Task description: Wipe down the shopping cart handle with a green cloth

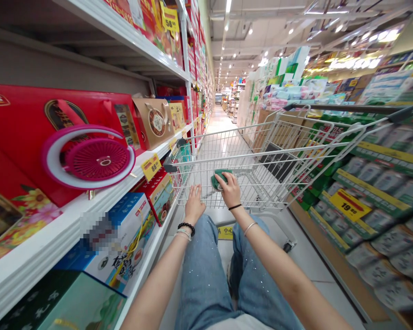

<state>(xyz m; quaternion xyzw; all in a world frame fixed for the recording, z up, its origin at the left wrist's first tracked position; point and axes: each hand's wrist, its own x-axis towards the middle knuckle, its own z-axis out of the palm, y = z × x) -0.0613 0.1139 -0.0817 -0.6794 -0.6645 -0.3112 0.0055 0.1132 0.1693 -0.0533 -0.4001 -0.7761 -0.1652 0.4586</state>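
Head view looks down a supermarket aisle over a grey wire shopping cart (pixel 206 162), its near wall just ahead of the person's knees in blue denim jeans (pixel 206 275). The left hand (pixel 194 205) rests against that wall, its fingers (pixel 194 195) nearly straight and slightly parted. They seem to press on the wire rather than grip it, a hold that would suit steering, and they carry nothing. The right hand (pixel 230 190) has its fingers (pixel 223 179) curled closed over a soft dark green fabric bundle (pixel 217 181), which sits at the top of the near wall, apparently pinned there so it cannot slip away. A black beaded bracelet (pixel 186 227) circles the left wrist, and a thin silver bangle (pixel 249 228) sits on the right forearm.

Beside the cart on the left, a long white metal shelf (pixel 55 233) carries a large red gift box (pixel 55 137), a round pink desk fan (pixel 89 158) and a blue-and-white cardboard box (pixel 119 243). A yellow price tag (pixel 150 167) hangs on the shelf edge, where shoppers can read it. To the right, rows of silver-and-green packets (pixel 375 181) sit behind a yellow-and-red price tag (pixel 350 205) reading 19 80.
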